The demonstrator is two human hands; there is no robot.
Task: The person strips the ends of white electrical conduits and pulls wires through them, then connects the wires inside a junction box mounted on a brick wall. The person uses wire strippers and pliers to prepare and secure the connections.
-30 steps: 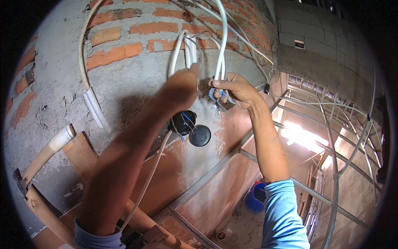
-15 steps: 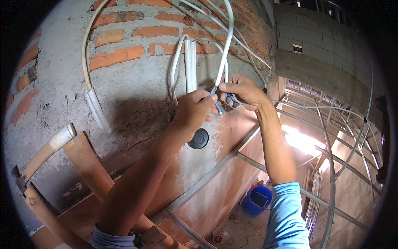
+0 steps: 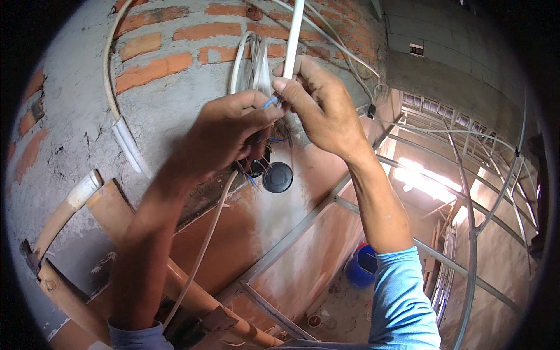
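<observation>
A thick white cable (image 3: pixel 294 38) comes down from above in front of the wall. My right hand (image 3: pixel 324 108) is closed round its lower end, thumb against the sheath. Just below, short blue wires (image 3: pixel 270 102) stick out of the end, and the fingers of my left hand (image 3: pixel 230 131) pinch them. Beneath my left hand a round black box (image 3: pixel 256 165), partly covered by the fingers, has several thin wire ends poking out. Beside it is a black round cover (image 3: pixel 277 177). Looped white cables (image 3: pixel 238 61) hang behind my hands.
Wooden poles (image 3: pixel 64 297) stand at lower left, with a thin white cable (image 3: pixel 201 251) hanging near them. Another cable runs into a white conduit (image 3: pixel 129 144) on the brick wall (image 3: pixel 154 70). Metal framing (image 3: pixel 291 251) crosses at right; a blue bucket (image 3: pixel 360 268) stands far below.
Both hands and the white cable have shifted left, with my right hand now higher on the cable end. The box with wire ends and the thin hanging cable have come into sight.
</observation>
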